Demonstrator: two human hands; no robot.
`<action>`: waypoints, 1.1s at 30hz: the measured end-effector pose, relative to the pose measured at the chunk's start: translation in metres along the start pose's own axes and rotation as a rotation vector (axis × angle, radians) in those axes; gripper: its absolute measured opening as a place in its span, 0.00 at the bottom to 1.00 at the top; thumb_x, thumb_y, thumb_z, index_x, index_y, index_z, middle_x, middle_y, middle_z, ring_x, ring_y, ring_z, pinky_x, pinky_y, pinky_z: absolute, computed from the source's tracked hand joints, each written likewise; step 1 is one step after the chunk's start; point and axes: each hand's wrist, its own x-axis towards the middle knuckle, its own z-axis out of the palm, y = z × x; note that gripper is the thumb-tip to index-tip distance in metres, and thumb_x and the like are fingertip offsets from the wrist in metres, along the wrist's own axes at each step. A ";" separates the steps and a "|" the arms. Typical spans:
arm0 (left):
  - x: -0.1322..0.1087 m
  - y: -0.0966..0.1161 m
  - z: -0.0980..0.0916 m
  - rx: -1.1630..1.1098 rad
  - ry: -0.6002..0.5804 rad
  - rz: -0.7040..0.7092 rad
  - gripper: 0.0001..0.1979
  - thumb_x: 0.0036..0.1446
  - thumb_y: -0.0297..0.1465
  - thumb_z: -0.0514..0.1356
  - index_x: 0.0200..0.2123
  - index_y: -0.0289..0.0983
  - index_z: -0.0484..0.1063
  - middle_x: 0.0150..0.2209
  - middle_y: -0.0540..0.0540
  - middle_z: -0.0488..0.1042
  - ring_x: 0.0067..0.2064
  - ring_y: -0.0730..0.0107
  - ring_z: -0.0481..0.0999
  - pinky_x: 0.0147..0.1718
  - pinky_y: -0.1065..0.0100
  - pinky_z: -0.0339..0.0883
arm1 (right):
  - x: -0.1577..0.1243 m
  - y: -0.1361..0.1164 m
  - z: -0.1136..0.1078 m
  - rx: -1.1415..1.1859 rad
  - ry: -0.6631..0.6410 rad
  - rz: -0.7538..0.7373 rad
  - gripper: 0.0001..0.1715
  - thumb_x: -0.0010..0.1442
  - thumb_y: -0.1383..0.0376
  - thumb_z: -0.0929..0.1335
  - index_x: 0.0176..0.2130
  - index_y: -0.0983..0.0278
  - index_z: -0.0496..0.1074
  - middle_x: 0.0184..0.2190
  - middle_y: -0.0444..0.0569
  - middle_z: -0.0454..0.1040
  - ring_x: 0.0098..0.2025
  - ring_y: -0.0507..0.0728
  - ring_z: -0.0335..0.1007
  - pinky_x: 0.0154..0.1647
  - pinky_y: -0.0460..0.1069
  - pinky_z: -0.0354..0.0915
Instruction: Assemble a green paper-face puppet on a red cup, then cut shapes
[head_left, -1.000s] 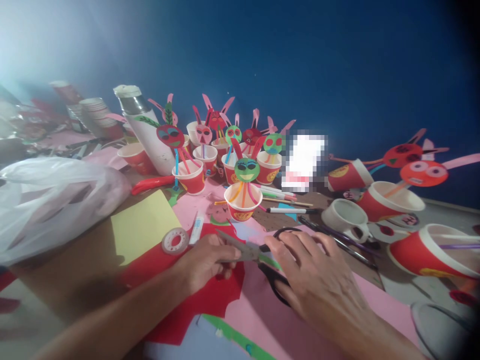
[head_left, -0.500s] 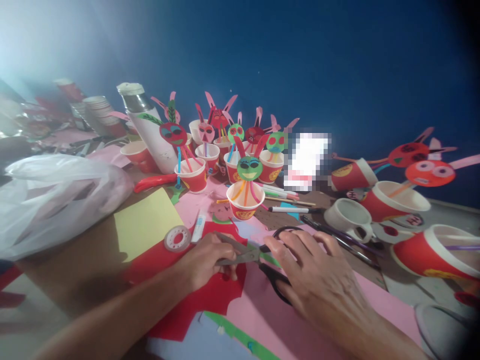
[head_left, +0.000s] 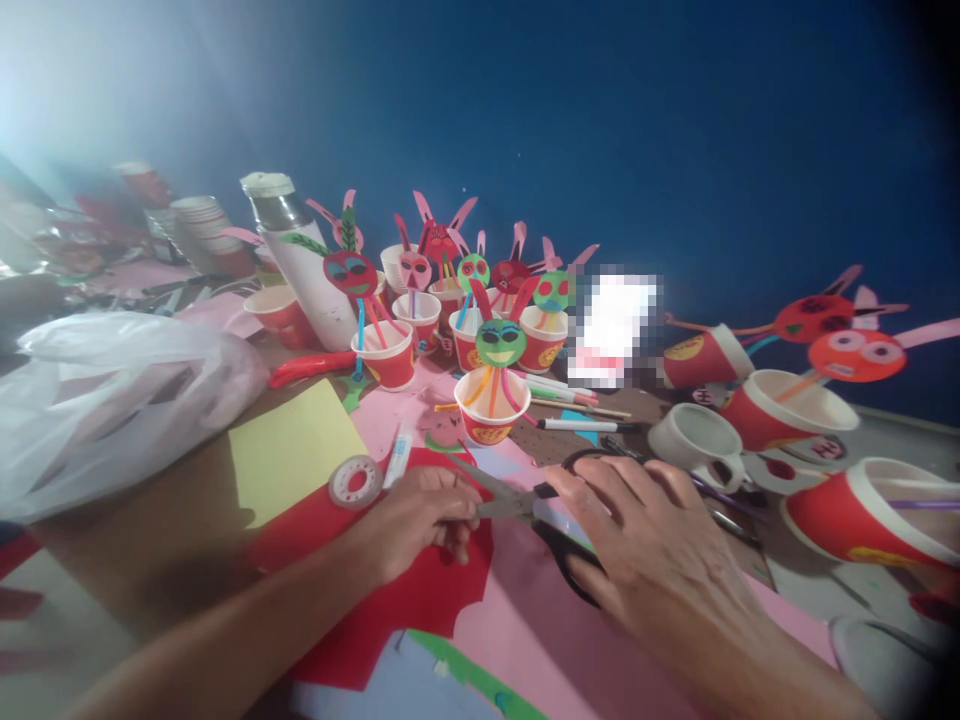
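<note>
My right hand [head_left: 652,550] grips black-handled scissors [head_left: 510,505], its thumb and fingers in the loops. Their blades stand apart and point left. My left hand [head_left: 420,515] is closed in a pinch right at the blade tips; what lies between its fingers is too small or hidden to make out. Below it is a sheet of red paper [head_left: 420,590] with curved cut-outs along its edge. Pink paper [head_left: 540,650] spreads beneath both hands. A roll of tape [head_left: 355,482] and a white tube [head_left: 399,455] lie just beyond my left hand.
Several red paper cups with paper faces stand at the back, one cup [head_left: 491,405] nearest me. A white mug [head_left: 697,445] and another red cup [head_left: 877,510] are at the right. At the left are a plastic bag [head_left: 127,400] and yellow paper [head_left: 292,450].
The scissors and my right hand have shifted slightly right. The blades have drawn back from my left fingers, which now pinch near the blade tips.
</note>
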 end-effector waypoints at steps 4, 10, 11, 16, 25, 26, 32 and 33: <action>-0.001 0.003 0.001 0.011 0.034 0.018 0.04 0.39 0.28 0.58 0.22 0.33 0.69 0.16 0.51 0.69 0.16 0.74 0.67 0.16 0.71 0.61 | 0.001 0.003 -0.003 0.000 -0.007 0.005 0.28 0.45 0.65 0.71 0.48 0.63 0.66 0.38 0.51 0.74 0.38 0.63 0.66 0.40 0.57 0.56; -0.002 0.007 -0.001 0.009 0.022 0.042 0.05 0.38 0.28 0.56 0.22 0.33 0.70 0.18 0.50 0.69 0.18 0.75 0.66 0.16 0.72 0.60 | 0.001 0.009 -0.005 -0.004 -0.006 0.019 0.32 0.44 0.65 0.72 0.49 0.63 0.65 0.39 0.51 0.73 0.39 0.63 0.67 0.41 0.58 0.56; -0.002 0.008 -0.001 0.011 0.019 0.040 0.05 0.38 0.28 0.56 0.23 0.33 0.70 0.18 0.50 0.69 0.18 0.75 0.66 0.16 0.72 0.60 | 0.001 0.009 -0.005 -0.005 -0.007 0.018 0.32 0.44 0.65 0.72 0.49 0.63 0.65 0.39 0.51 0.73 0.39 0.64 0.67 0.41 0.58 0.56; -0.002 0.009 0.002 0.057 0.027 0.007 0.05 0.39 0.29 0.60 0.22 0.34 0.68 0.17 0.51 0.68 0.16 0.76 0.66 0.15 0.73 0.58 | 0.000 0.007 -0.005 -0.007 -0.025 0.014 0.30 0.45 0.64 0.72 0.49 0.62 0.65 0.39 0.51 0.73 0.39 0.63 0.66 0.40 0.57 0.56; -0.004 0.011 0.006 0.086 0.072 0.011 0.04 0.34 0.27 0.56 0.20 0.35 0.67 0.12 0.53 0.65 0.13 0.74 0.66 0.13 0.73 0.55 | -0.001 0.006 -0.007 0.024 -0.057 0.003 0.28 0.46 0.66 0.70 0.49 0.62 0.65 0.38 0.50 0.73 0.39 0.63 0.66 0.38 0.56 0.56; -0.004 0.011 0.007 0.083 0.073 0.016 0.05 0.34 0.27 0.56 0.20 0.35 0.67 0.12 0.53 0.65 0.13 0.74 0.66 0.13 0.74 0.55 | -0.001 0.007 -0.007 0.027 -0.054 0.005 0.28 0.46 0.66 0.70 0.48 0.62 0.65 0.38 0.50 0.73 0.39 0.63 0.67 0.38 0.56 0.56; -0.006 0.014 0.004 0.045 0.064 0.058 0.04 0.35 0.27 0.58 0.20 0.33 0.69 0.16 0.50 0.68 0.15 0.75 0.66 0.13 0.74 0.57 | -0.002 0.015 -0.012 0.016 -0.017 -0.008 0.26 0.48 0.68 0.68 0.49 0.64 0.65 0.40 0.52 0.73 0.40 0.64 0.66 0.39 0.57 0.56; -0.006 0.015 0.003 0.035 0.068 0.070 0.03 0.36 0.27 0.59 0.20 0.33 0.69 0.16 0.50 0.68 0.15 0.75 0.66 0.13 0.74 0.58 | -0.002 0.018 -0.014 0.006 -0.011 -0.008 0.26 0.49 0.67 0.67 0.50 0.64 0.65 0.40 0.52 0.73 0.40 0.64 0.66 0.39 0.57 0.56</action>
